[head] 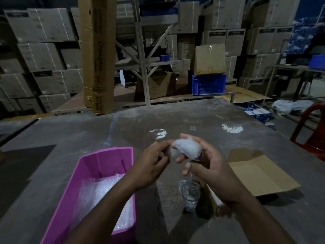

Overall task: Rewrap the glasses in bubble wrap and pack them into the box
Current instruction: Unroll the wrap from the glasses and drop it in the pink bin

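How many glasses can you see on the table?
1 bare glass stands on the table, below the right hand and beside the open cardboard box. The bubble wrap bundle in both hands may hide another; I cannot tell.

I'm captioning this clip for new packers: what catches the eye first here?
The white bubble-wrapped bundle held up between both hands, mid-table. Then the pink bin of bubble wrap at lower left, and a bare glass standing below the right hand, beside the open cardboard box.

tall carton [98, 55], apparently marked "Crompton"
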Tool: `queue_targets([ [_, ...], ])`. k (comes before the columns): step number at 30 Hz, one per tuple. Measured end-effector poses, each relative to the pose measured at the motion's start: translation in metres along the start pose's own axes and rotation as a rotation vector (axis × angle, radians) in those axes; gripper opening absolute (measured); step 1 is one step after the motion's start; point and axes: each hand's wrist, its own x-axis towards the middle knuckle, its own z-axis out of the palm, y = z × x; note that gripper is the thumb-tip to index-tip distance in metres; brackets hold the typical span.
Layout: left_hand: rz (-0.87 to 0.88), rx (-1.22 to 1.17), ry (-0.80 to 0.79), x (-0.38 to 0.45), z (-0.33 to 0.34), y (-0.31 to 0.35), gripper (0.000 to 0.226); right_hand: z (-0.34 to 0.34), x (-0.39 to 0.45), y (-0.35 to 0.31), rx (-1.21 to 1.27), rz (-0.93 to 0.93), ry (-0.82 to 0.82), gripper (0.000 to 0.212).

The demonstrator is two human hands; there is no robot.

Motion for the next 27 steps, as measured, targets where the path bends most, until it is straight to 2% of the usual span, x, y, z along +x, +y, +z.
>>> queue_targets([
  [5,-0.023,-0.115,-0.099,-0.005,0.003,0.010,0.021,0.000,0.009,0.003,-0.053,-0.014,0.355,0.031],
  [7,-0.041,-0.211,-0.122,-0.006,0.003,0.013,0.020,-0.003,0.013,0.006,-0.060,-0.009,0.412,0.033],
  [11,-0.086,-0.371,-0.147,-0.008,0.004,0.012,0.027,-0.008,0.019,0.007,-0.047,0.024,0.421,0.036],
  [15,-0.140,-0.461,-0.143,-0.006,0.008,0.013,0.042,-0.010,0.021,0.006,-0.058,-0.032,0.351,0.040],
  [17,-0.170,-0.511,-0.145,-0.005,0.008,0.013,0.046,-0.010,0.022,0.004,-0.046,-0.037,0.317,0.031],
  [22,-0.160,-0.539,-0.150,-0.004,0.005,0.016,0.042,-0.013,0.022,0.009,-0.052,-0.032,0.362,0.014],
  [27,-0.179,-0.638,-0.182,-0.005,0.007,0.019,0.025,-0.018,0.024,0.017,0.010,0.006,0.382,0.024],
])
